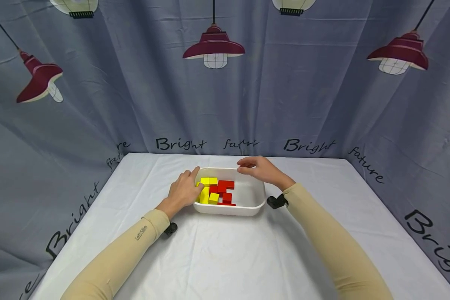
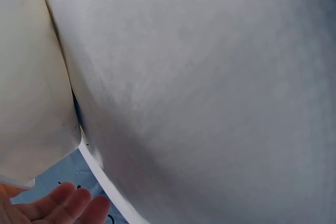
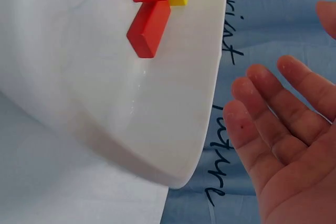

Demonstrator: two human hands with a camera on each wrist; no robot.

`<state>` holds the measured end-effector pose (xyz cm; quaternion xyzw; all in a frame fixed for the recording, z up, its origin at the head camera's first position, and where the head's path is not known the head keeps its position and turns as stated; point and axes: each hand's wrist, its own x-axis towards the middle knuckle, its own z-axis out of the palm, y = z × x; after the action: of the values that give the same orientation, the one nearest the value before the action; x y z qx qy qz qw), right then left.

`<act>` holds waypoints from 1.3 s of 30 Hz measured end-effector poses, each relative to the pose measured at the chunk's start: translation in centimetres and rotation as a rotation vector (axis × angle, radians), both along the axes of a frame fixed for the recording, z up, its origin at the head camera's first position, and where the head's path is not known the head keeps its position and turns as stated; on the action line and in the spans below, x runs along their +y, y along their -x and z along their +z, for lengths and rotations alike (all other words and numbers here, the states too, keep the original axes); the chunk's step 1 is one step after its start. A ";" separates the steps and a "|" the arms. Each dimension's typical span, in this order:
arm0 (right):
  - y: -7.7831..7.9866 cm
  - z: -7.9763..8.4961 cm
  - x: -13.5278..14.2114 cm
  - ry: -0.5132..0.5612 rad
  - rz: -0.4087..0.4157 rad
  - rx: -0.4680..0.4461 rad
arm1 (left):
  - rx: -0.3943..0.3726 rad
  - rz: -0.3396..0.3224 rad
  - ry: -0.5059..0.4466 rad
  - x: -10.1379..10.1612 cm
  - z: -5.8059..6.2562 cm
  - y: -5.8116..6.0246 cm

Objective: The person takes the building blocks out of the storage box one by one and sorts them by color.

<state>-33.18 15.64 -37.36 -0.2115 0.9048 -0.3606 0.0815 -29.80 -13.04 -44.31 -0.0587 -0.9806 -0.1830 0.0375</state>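
While some angular blocks [image 1: 204, 195] are yellow, others are red.

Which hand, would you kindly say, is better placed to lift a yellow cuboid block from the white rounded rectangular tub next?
Probably the left hand: it is at the left end of the white tub, beside the yellow blocks; the right hand is farther from them.

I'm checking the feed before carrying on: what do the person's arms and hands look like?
A plain-looking beige fabric right sleeve; a matching beige left sleeve with small dark lettering, apparently "Let'sSlim". A small black device shows at the left wrist and right wrist. Left hand and right hand: no gloves.
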 end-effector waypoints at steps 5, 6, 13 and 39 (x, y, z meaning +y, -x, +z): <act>1.0 0.1 -0.9 0.016 0.005 -0.044 | -0.011 0.004 0.001 -0.1 0.0 0.0; 1.1 0.1 -1.1 0.023 0.002 -0.058 | -0.014 0.005 0.001 -0.1 0.0 0.0; 2.1 -0.3 -1.9 0.053 0.003 -0.127 | -0.033 0.009 0.004 0.2 0.3 0.0; 2.8 -3.2 -2.7 0.017 0.001 -0.268 | -0.047 0.012 0.022 0.2 0.1 0.0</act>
<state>-36.00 12.96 -40.57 -0.1623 0.8825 -0.3934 0.2001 -29.84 -12.86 -44.18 -0.0487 -0.9835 -0.1734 0.0148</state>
